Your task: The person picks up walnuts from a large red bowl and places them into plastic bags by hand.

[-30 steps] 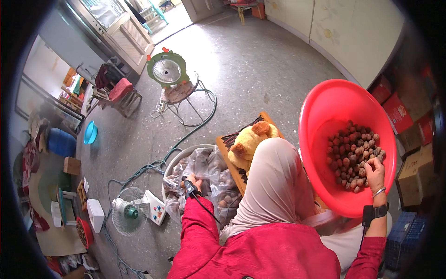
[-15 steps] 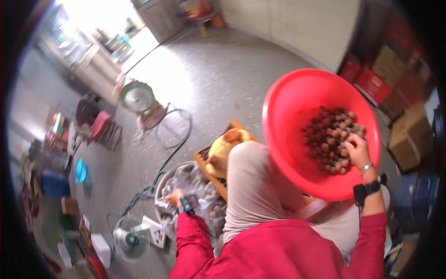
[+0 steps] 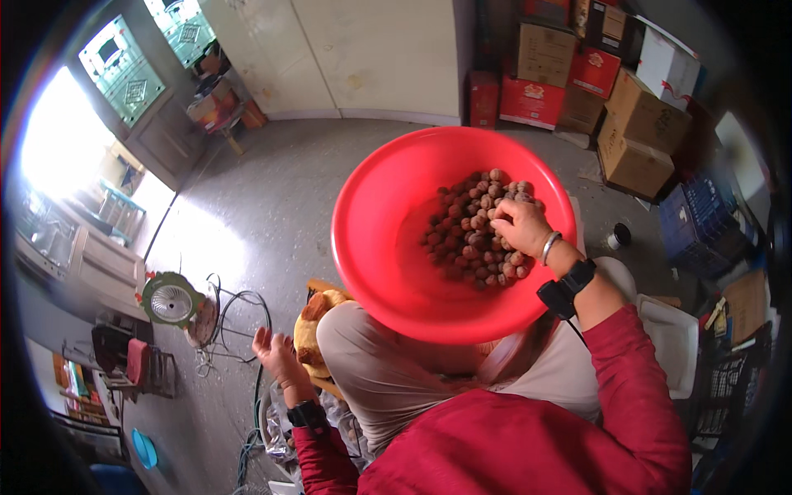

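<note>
A wide red plastic basin rests tilted across my lap. Brown walnuts are heaped on its right side. My right hand reaches into the heap, fingers curled and pinched at a walnut that they mostly cover. To the left of the basin, my left hand is raised with its fingers apart and nothing in it. Below that hand, partly hidden by my left arm, is a tub holding clear plastic bags.
A yellow and brown plush cushion lies beside my left knee. A green round fan and a looped dark hose are on the floor to the left. Cardboard boxes stack at the far right, near a blue box and a white tray.
My left hand has lifted out of the tub of bags and opened. My right hand stays among the walnuts. The view has swung to the right.
</note>
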Action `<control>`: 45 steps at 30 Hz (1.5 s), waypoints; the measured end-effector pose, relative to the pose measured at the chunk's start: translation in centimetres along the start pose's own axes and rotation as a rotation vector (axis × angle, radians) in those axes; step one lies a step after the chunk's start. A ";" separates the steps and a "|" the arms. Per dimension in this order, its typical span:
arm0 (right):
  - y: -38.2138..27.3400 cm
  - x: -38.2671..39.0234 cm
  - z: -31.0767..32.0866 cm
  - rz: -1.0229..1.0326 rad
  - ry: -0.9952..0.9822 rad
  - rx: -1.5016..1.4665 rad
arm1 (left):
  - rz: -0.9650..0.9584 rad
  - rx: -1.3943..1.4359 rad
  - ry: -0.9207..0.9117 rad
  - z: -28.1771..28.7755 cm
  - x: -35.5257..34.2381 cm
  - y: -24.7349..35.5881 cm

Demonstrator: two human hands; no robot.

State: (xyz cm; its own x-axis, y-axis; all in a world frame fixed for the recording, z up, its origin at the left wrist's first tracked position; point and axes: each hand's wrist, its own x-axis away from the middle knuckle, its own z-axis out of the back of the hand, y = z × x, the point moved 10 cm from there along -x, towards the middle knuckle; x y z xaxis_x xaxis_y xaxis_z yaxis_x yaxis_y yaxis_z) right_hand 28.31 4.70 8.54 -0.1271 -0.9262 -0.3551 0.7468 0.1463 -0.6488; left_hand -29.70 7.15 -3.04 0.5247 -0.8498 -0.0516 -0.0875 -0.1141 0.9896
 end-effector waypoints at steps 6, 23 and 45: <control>0.8 0.0 0.4 -0.079 -0.025 0.061 | -0.007 0.112 -0.598 -20.1 8.4 5.2; 1.3 5.0 10.2 -0.157 0.263 -0.198 | 0.483 0.076 -0.840 -29.2 13.9 -4.6; 20.8 48.1 24.8 -1.336 0.066 0.598 | 0.516 0.094 -0.971 -30.1 15.7 -3.4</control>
State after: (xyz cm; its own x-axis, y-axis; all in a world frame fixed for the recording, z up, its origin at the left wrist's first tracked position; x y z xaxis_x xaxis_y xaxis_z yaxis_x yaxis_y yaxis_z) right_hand 53.95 -45.42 -5.33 -0.9438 -0.2346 0.2329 0.2037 -0.9676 -0.1490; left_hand 4.33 9.70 -3.17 -0.4785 -0.8446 0.2403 -0.1903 0.3669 0.9106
